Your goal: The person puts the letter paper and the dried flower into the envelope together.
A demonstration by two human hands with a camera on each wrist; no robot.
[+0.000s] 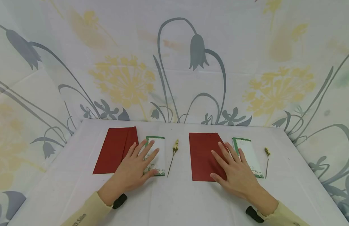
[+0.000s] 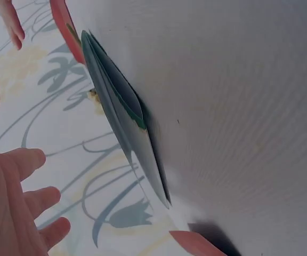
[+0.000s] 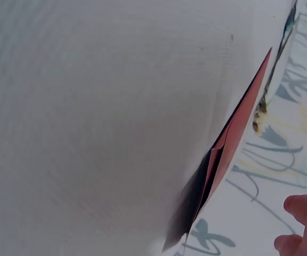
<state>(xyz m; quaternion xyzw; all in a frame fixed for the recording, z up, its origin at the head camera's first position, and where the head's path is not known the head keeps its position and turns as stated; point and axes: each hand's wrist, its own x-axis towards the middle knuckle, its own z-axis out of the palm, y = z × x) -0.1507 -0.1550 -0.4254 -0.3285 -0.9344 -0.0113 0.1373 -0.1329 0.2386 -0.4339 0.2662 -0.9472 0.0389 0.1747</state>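
My left hand (image 1: 139, 169), fingers spread, is over the left folded card (image 1: 158, 157), which is white with a green leafy border. In the left wrist view its fingers stand apart from that card (image 2: 124, 117) and hold nothing. A red envelope (image 1: 113, 153) lies to the left of this hand, partly behind it. My right hand (image 1: 238, 174), also spread, hovers between the second red envelope (image 1: 202, 157) and the second green-bordered card (image 1: 250, 155), covering part of each. The right wrist view shows the envelope (image 3: 233, 128) edge-on, with the fingertips away from it.
A small dried flower sprig (image 1: 174, 152) with yellow heads lies right of the left card. Another sprig (image 1: 267, 157) is beside the right card. White cloth (image 1: 174, 204) covers the table, and a floral-print curtain (image 1: 174, 78) hangs behind and at both sides.
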